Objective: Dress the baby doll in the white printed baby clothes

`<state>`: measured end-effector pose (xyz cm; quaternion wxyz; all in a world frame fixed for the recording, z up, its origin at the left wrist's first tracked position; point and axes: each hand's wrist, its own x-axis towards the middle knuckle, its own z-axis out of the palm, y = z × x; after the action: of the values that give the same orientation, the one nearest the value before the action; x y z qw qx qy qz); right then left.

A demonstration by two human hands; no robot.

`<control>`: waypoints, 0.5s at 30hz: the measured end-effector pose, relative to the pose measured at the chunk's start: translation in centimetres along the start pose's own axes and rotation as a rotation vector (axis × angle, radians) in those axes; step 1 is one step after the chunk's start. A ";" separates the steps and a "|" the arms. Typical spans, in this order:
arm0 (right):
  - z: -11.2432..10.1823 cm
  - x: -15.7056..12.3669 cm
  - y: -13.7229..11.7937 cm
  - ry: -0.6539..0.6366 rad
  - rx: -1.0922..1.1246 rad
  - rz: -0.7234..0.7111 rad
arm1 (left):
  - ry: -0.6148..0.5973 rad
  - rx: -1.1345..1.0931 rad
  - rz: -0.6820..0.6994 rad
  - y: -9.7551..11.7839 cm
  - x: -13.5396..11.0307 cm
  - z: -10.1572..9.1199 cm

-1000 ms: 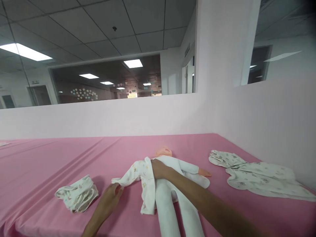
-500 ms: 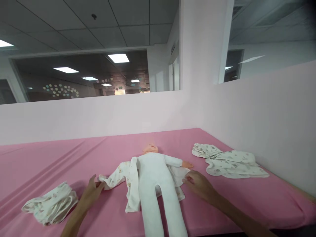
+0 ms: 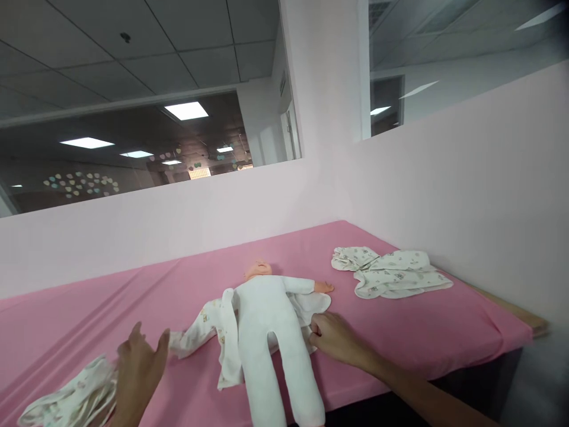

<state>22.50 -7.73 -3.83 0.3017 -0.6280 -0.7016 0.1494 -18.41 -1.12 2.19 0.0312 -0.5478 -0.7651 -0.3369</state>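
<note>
My right hand (image 3: pixel 331 339) is closing its fingers on the edge of the printed garment (image 3: pixel 213 323) just right of the doll (image 3: pixel 267 332), low and centre-right in the frame; half a second ago those fingers were lying flat beside it. My left hand (image 3: pixel 137 370) is lifting clear at lower left, fingers spread and holding nothing, having let go of the sleeve it was touching. The doll is lying face up at bottom centre on the pink table (image 3: pixel 400 344). A crumpled cloth (image 3: pixel 66 400) is sliding toward the lower-left corner, and another garment (image 3: pixel 391 273) is lying at centre right.
</note>
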 end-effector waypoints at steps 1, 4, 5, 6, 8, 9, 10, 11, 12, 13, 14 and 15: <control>-0.2 0.0 -0.1 -0.004 0.035 0.009 | 0.029 0.012 0.037 1.1 -0.5 -0.5; -0.1 -0.1 -0.6 -0.043 0.240 -0.020 | -0.105 -0.082 0.290 7.1 -2.7 -1.1; 0.0 -0.1 -0.8 -0.057 0.319 -0.048 | -0.160 -0.091 0.390 9.8 -3.4 -0.8; 0.3 -0.1 -1.0 -0.060 0.384 -0.078 | -0.224 -0.107 0.505 12.8 -4.1 -0.1; 0.7 -0.1 -1.4 -0.041 0.459 -0.128 | -0.353 -0.071 0.802 18.9 -5.3 2.1; 0.9 -0.1 -1.5 -0.023 0.475 -0.136 | -0.425 0.022 0.942 21.8 -5.8 3.6; 1.0 0.0 -1.5 -0.002 0.484 -0.136 | -0.512 0.165 1.088 24.3 -6.2 5.4; 1.0 0.0 -1.3 0.017 0.489 -0.129 | -0.575 0.225 1.140 26.4 -6.6 7.2; 0.8 0.1 -1.0 0.036 0.489 -0.116 | -0.612 0.270 1.158 28.2 -6.8 9.0; 0.6 0.2 -0.5 0.055 0.479 -0.100 | -0.638 0.321 1.162 29.4 -6.9 10.6; 0.2 0.3 0.1 0.076 0.453 -0.079 | -0.642 0.373 1.150 30.2 -7.0 12.1; -0.2 0.4 1.0 0.092 0.415 -0.058 | -0.635 0.415 1.131 30.6 -6.8 13.3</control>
<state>23.39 -7.21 -4.11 0.4604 -0.5381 -0.6592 0.2528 14.86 5.89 3.79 0.0808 -0.9186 -0.3819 0.0621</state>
